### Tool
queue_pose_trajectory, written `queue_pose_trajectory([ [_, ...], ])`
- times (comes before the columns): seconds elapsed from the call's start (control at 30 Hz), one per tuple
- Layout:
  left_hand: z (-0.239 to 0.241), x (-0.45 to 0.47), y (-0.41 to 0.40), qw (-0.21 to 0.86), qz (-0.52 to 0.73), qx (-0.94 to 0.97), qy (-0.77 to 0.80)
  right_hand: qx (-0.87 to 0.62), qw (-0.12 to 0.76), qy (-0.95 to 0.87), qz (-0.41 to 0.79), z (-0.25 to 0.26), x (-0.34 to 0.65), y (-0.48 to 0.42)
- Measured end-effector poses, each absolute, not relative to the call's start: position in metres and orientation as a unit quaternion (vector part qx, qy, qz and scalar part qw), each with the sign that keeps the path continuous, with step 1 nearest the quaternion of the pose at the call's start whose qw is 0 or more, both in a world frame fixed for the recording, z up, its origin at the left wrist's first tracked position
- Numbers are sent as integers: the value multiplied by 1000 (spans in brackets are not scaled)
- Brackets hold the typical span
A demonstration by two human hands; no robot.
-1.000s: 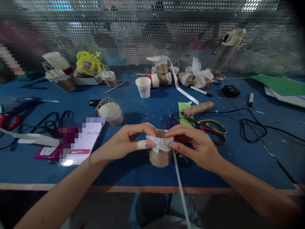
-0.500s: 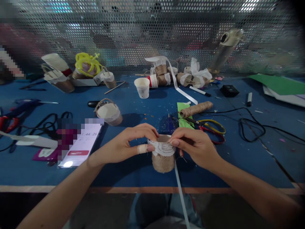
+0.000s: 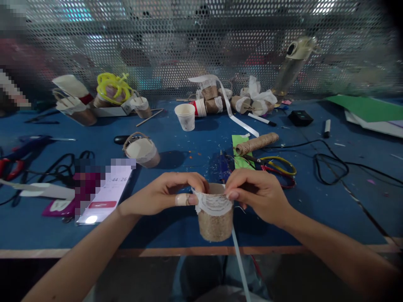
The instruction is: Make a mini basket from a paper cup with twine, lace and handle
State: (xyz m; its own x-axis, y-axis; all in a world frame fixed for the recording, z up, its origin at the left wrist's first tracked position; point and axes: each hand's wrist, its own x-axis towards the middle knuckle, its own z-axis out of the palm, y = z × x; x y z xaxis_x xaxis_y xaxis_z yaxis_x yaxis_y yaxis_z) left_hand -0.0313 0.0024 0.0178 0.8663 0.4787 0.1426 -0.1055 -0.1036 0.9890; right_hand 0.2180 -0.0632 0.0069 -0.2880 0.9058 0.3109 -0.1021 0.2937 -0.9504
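A small cup wrapped in brown twine [image 3: 215, 223] stands near the front edge of the blue table, with a band of white lace [image 3: 214, 204] round its rim. My left hand [image 3: 163, 193], a plaster on its thumb, pinches the lace at the cup's left side. On the right side my right hand [image 3: 258, 193] pinches the lace at the rim. A white ribbon [image 3: 238, 256] hangs from the cup over the table's edge.
A spool of twine [image 3: 256, 144], scissors [image 3: 277, 165] and a green card lie just behind my hands. A phone [image 3: 107, 195] lies to the left, a handled twine cup [image 3: 141, 150] behind it. Paper cups [image 3: 185, 116], finished cups and cables fill the back along a perforated metal screen.
The cup and both hands have come a little nearer and lower in view. The lace now lies flatter round the rim.
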Motion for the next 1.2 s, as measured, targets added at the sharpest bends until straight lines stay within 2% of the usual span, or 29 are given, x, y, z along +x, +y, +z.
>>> queue_pose_trajectory([
  [0.23,15,-31,2,690,249,676,74,-331,521,-602,506,8,219,-64],
  [0.37,12,-32,2,705,269,655,40,-287,534,-620,498,8,221,-62],
  [0.43,11,-32,2,708,278,648,37,-273,549,-650,449,7,222,-62],
  [0.53,12,-33,2,703,285,650,44,-276,568,-716,297,10,223,-64],
  [0.67,14,-36,3,684,288,668,59,-282,550,-771,151,17,223,-66],
  [1.2,22,-42,7,585,242,765,116,-343,421,-839,-11,9,229,-55],
])
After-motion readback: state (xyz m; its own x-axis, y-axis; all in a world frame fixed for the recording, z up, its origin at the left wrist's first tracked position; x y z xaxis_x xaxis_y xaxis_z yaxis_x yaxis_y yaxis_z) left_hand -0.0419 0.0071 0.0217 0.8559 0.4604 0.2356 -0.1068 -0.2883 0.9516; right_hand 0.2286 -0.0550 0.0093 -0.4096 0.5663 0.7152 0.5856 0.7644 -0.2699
